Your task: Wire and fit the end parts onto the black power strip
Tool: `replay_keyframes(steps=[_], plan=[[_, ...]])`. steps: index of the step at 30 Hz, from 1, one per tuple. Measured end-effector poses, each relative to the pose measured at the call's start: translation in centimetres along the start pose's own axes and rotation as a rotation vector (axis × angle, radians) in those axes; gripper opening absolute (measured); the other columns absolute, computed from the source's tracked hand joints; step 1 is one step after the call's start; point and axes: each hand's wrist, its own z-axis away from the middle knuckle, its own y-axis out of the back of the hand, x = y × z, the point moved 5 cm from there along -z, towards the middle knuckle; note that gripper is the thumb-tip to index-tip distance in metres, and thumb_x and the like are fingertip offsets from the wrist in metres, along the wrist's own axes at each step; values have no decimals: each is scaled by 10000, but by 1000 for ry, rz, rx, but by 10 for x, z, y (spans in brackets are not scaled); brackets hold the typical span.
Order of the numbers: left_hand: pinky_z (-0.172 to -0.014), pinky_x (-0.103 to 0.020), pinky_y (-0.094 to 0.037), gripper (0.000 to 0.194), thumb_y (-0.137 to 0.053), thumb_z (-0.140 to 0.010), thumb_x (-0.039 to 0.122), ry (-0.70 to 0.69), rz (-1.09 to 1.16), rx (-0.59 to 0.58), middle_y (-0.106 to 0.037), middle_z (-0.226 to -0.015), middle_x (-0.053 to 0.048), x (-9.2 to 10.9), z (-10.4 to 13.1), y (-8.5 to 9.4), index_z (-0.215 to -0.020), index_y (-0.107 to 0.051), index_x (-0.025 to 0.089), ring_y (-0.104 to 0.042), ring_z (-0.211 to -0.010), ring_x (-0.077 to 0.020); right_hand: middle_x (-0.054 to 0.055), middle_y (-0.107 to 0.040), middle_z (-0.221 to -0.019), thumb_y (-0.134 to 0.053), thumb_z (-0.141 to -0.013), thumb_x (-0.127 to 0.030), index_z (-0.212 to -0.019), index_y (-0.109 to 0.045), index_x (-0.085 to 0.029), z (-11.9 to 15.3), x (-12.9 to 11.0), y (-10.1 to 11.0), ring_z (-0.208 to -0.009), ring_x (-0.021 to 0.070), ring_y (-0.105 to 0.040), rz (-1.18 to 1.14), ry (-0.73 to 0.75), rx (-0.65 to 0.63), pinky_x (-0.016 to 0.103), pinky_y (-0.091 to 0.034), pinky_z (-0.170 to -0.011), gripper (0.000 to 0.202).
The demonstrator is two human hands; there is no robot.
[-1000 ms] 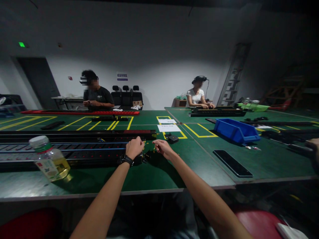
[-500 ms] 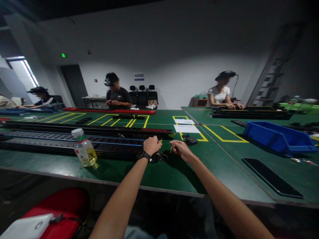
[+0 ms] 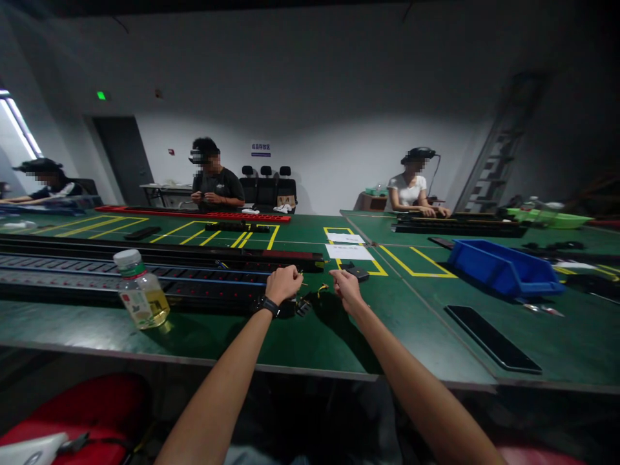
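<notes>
Near the right end of a long black rail assembly [image 3: 213, 290], my left hand [image 3: 283, 284] is closed, its fingers pressed together by thin yellow wires; what it pinches is too small to make out. My right hand [image 3: 346, 287] is a short way to the right, also closed, with thumb and forefinger together at the end of a short yellow wire [image 3: 321, 290]. Whether it grips that wire cannot be told. A small dark connector piece [image 3: 303, 307] lies just below my left hand. The hands are apart.
A drink bottle [image 3: 141, 294] stands at the rail's front edge. Beyond my right hand lie a small black box [image 3: 356, 272] and paper sheets [image 3: 349, 251]. Farther right are a blue bin [image 3: 504, 268] and a dark tablet [image 3: 491, 337]. Several people sit across the green table [image 3: 411, 303].
The view has swung right, so everything sits farther left in the frame. More of the yellow wire shows between my hands, and both hands remain closed near the rail end.
</notes>
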Motion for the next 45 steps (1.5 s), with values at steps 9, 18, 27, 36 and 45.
replay_keyframes(steps=[9,18,27,36,45], plan=[[-790,-302,-504,245,-526,-980,405,15,33,12,-797,-965,-73,-5,-5,0,-939,-716,255,-740,-947,-250,-91,-345,-485,-714,-763,-364,-689,-544,-254,-14,1,20,-399,98,-260,-18,-5,181,268,-188,-393,216],[-809,-315,-509,193,-627,-890,441,-49,18,-15,-798,-969,-55,0,-3,0,-941,-717,278,-743,-949,-270,28,-662,-743,-693,-818,-250,-793,-688,-236,5,-11,4,-720,200,-592,665,276,38,274,-373,-627,29],[-800,-310,-504,147,-631,-858,374,-73,11,-19,-799,-984,-38,-1,-4,-1,-934,-722,287,-739,-947,-261,196,-637,-1361,-572,-927,-233,-1310,-693,-186,22,-26,-5,-1269,344,-533,1393,441,128,431,-408,-996,404],[-788,-301,-496,150,-634,-863,386,-63,3,-27,-800,-999,-37,-1,-3,1,-918,-716,273,-737,-968,-262,221,-296,-1695,-543,-986,-377,-1614,-400,-156,-2,-12,31,-1557,390,-259,1489,116,100,622,-267,-1174,680],[-776,-305,-495,163,-630,-863,398,-55,-2,-34,-796,-996,-43,-1,-4,1,-920,-718,273,-735,-961,-267,228,-244,-1715,-468,-1027,-409,-1432,-631,-137,-2,-14,30,-1546,412,-288,1476,34,46,620,-302,-1161,515]])
